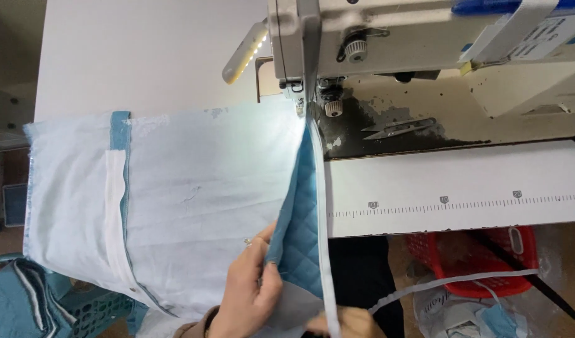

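A white fabric piece point(193, 188) with a blue quilted underside point(300, 238) lies on the sewing table, its right edge running under the presser foot point(300, 103) of an industrial sewing machine point(387, 37). A white binding strip point(322, 238) runs along that edge toward me. My left hand point(247, 294) pinches the folded-up quilted edge near the bottom of the view. My right hand point(350, 322) is only partly visible at the bottom edge, fingers on the binding strip.
Thread snips point(397, 128) lie on the worn machine bed. A white table point(456, 188) carries a printed ruler scale. Below are a red plastic basket point(488, 256), loose white tape point(450, 281), and a teal crate with striped cloth point(31, 300) at left.
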